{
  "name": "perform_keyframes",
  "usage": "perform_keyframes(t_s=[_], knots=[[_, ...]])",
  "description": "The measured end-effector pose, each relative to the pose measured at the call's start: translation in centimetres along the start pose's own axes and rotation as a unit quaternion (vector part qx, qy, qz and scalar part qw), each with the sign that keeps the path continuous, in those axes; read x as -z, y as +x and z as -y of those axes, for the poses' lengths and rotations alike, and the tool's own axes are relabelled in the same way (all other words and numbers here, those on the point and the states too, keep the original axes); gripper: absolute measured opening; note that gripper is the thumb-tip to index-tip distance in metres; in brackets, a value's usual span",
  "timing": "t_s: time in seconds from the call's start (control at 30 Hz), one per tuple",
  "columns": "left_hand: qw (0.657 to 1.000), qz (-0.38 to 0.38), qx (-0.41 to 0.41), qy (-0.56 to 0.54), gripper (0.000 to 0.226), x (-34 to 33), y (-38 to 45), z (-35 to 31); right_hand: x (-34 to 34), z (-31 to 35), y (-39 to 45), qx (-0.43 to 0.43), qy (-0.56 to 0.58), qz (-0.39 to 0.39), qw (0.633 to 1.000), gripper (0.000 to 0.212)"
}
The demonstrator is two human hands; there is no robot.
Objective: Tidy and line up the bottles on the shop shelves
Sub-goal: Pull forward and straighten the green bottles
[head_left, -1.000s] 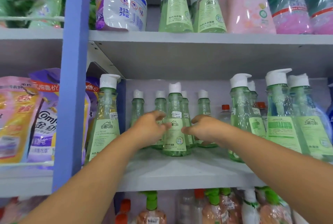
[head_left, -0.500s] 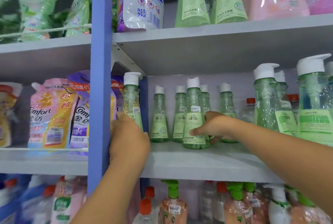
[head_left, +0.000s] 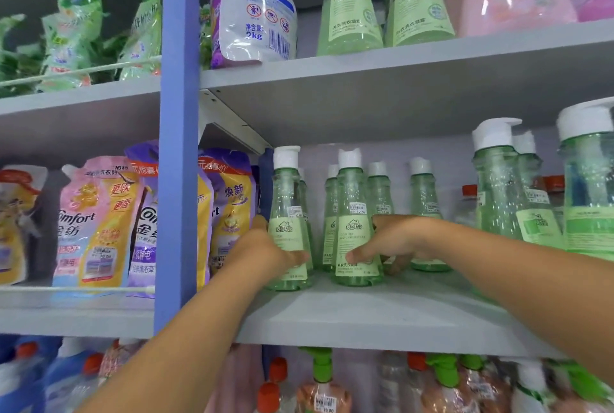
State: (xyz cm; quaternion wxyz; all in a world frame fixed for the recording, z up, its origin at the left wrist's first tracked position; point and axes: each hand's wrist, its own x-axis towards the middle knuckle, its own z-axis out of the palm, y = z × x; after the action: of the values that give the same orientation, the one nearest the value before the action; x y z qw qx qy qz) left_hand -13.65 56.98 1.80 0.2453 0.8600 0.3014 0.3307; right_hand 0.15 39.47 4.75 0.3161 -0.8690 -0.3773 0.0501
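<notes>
Since half a second ago, the left-end bottle [head_left: 288, 223] has come away from the blue upright [head_left: 177, 147] and now stands at the front of the middle shelf [head_left: 382, 316], just beside the centre bottle [head_left: 355, 226]. Left hand [head_left: 262, 251] is wrapped round the lower body of the left-end bottle, thumb across the label. Right hand [head_left: 395, 240] has stayed on the centre bottle: thumb on the front of the label, fingers curled behind it.

Status, as I judge it:
- Two small green bottles upright in a front row, near each other, labels facing out. Both bases look to be on the shelf, though I cannot be sure of the left one under my hand.
- Back row [head_left: 420, 210] of the same small bottles stands behind, unevenly spaced; one sits well to the right of the others. Not yet pulled forward.
- Large pump bottles [head_left: 498, 186] on the right of the same shelf are staggered front to back, not in a clean line.
- Upper shelf [head_left: 415, 57] holds two green bottles close together; lower shelf bottles [head_left: 324, 389] are partly cut off, so I cannot tell their order.

Estimate: early to middle of the job. One pair is roughly set; remaining small bottles, pumps and the other shelves are left.
</notes>
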Motion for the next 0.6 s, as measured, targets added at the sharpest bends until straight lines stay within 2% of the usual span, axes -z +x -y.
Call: perform_keyframes(t_s=[0.1, 0.17, 0.3, 0.37, 0.47, 0.6], knots=[[0.997, 0.051, 0.018, 0.056, 0.101, -0.4, 1.9, -0.5, -0.5, 0.5, 0.7, 0.013, 0.019, 0.025, 0.999, 0.03], [0.993, 0.064, 0.028, 0.095, 0.098, -0.5, 2.7, -0.8, -1.1, 0.6, 1.4, 0.017, 0.024, 0.016, 0.999, 0.03], [0.994, 0.062, 0.029, 0.09, 0.095, -1.1, 4.3, -0.6, -1.6, 0.3, 2.4, 0.027, 0.024, 0.012, 0.999, 0.049], [0.996, 0.052, 0.033, 0.065, 0.094, -1.7, 4.7, -0.1, -1.7, 0.1, 2.3, 0.034, 0.039, 0.016, 0.999, 0.05], [0.999, 0.026, 0.019, 0.037, 0.086, -2.6, 4.9, 0.8, -2.3, -0.6, 2.2, 0.043, 0.034, -0.017, 0.998, 0.043], [0.999, 0.025, 0.009, 0.032, 0.077, -2.8, 5.0, 0.9, -2.6, -0.7, 1.9, 0.036, 0.02, -0.044, 0.998, 0.052]])
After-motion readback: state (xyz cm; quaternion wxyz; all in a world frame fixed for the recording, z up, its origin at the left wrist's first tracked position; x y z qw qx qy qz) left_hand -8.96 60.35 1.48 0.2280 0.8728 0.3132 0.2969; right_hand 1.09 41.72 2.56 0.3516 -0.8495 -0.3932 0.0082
